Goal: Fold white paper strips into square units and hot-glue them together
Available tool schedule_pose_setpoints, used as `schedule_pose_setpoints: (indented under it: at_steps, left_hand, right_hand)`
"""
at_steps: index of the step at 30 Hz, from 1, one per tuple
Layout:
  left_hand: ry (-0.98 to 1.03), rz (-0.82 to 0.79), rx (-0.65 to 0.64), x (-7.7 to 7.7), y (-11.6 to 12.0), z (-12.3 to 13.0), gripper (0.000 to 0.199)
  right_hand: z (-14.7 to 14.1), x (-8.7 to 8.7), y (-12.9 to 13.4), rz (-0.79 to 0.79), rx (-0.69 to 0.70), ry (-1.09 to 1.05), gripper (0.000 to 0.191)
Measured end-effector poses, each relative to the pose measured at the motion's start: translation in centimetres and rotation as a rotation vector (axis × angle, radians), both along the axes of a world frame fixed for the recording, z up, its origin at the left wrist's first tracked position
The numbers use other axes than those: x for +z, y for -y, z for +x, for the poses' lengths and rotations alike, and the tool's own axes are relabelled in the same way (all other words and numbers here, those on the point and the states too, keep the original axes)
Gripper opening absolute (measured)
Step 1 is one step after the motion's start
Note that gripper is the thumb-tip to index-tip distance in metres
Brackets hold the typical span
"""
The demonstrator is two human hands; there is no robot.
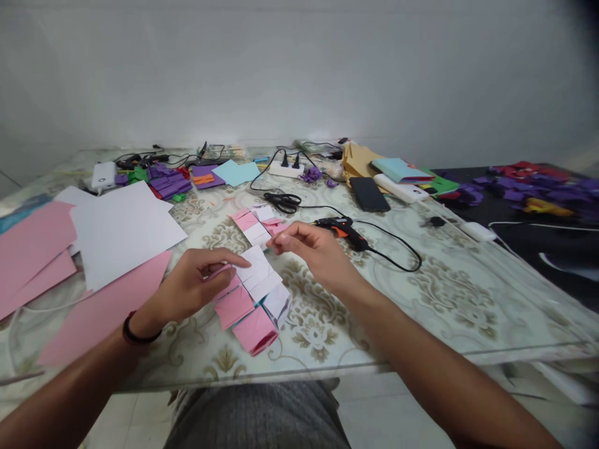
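A group of folded pink and white paper pieces (236,307) lies near the table's front edge. My left hand (193,284) is closed on its left side, thumb and fingers at a pink piece, the index finger stretched over the white paper. Just above and to the right, my right hand (314,249) is closed, its fingertips pressed together; what they hold, if anything, is too small to tell. Behind it lies a second folded pink and white piece (256,234). The black and orange glue gun (346,232) rests beyond my right hand.
White sheets (124,231) and pink sheets (110,312) lie at the left. Scissors (282,202), a phone (369,194), a power strip (286,169) and purple folded papers (169,182) are farther back. The glue gun's cable loops to the right.
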State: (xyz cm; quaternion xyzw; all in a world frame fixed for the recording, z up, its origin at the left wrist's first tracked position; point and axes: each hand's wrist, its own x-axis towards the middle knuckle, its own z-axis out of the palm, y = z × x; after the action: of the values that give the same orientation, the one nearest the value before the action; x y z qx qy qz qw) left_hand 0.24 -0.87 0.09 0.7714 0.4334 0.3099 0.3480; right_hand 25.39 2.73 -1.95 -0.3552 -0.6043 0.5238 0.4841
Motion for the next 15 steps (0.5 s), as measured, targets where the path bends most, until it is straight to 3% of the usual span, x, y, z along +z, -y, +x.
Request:
schedule_pose_setpoints:
  at_steps: [8, 15]
  left_hand:
    - [-0.005, -0.048, -0.007, -0.47, -0.34, -0.12, 0.025]
    - [-0.039, -0.051, 0.001, -0.44, -0.48, -0.13, 0.023]
  right_hand:
    - [0.20, -0.30, -0.52, -0.214, 0.148, -0.253, 0.036]
    - [0.45, -0.38, -0.67, -0.067, 0.056, 0.009, 0.033]
